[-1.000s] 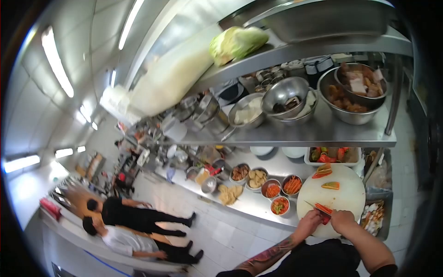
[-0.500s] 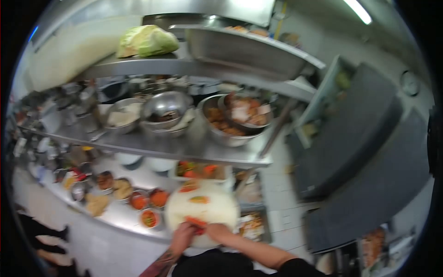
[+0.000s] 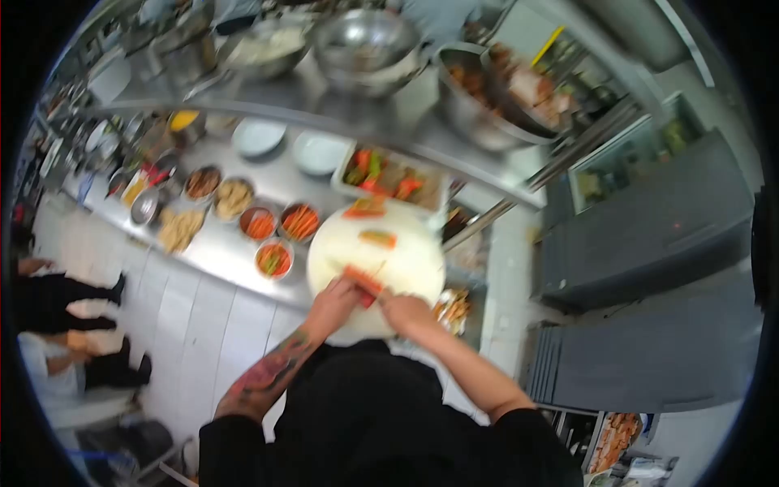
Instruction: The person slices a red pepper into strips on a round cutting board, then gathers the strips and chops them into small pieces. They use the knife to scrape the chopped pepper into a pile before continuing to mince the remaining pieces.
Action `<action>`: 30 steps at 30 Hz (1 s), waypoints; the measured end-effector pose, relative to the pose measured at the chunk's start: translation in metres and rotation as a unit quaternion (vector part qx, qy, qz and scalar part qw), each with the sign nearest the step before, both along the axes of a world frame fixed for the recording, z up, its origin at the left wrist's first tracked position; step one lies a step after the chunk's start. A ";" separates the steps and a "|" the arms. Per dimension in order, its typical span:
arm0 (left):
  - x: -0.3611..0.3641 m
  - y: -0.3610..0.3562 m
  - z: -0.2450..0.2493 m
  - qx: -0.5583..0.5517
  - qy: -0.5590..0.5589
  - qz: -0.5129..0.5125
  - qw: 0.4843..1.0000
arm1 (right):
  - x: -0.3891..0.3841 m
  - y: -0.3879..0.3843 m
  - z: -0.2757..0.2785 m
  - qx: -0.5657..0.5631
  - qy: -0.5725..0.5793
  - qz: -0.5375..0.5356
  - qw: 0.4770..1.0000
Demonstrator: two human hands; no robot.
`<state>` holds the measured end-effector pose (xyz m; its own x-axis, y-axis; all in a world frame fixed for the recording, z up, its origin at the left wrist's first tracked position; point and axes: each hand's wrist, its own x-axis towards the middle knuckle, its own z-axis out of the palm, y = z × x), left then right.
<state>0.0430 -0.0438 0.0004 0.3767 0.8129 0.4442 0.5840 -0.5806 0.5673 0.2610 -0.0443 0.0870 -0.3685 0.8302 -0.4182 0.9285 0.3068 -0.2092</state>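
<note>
My left hand (image 3: 334,303) is closed, its fingers pressing an orange-red pepper piece (image 3: 362,279) onto the round white cutting board (image 3: 333,245). Close beside it, my right hand (image 3: 408,315) is closed round what looks like a knife; its blade is blurred and mostly hidden. Farther up the board lies an orange and green pepper piece (image 3: 378,239), and more orange pieces (image 3: 363,208) are at its far edge. Left of the board stand a bowl of orange strips (image 3: 300,221) and a bowl of mixed red and green strips (image 3: 274,260).
A white tray of peppers (image 3: 347,185) sits behind the board. Metal bowls (image 3: 365,40) stand on the raised steel shelf (image 3: 341,109). A container of scraps (image 3: 452,312) is at the right. Other people's legs (image 3: 69,300) show at the far left.
My view has tilted down, so the board and hands appear higher and the cabbage has left the picture. Both hands stay together at the pepper piece on the board.
</note>
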 end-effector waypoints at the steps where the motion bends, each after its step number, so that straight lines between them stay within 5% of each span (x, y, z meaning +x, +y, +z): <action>1: 0.000 -0.002 -0.002 -0.014 0.021 0.006 1.000 | 0.004 0.001 -0.020 0.003 0.004 -0.025 1.000; 13: 0.001 -0.003 -0.013 0.011 0.012 0.002 1.000 | 0.013 -0.029 0.057 0.038 0.047 0.013 0.998; 17: 0.001 -0.002 -0.011 0.019 -0.010 0.003 1.000 | 0.003 -0.015 0.019 0.024 0.042 -0.003 0.999; 30: 0.000 -0.005 -0.014 0.006 -0.018 -0.005 1.000 | -0.006 0.000 0.038 -0.007 0.053 -0.013 0.999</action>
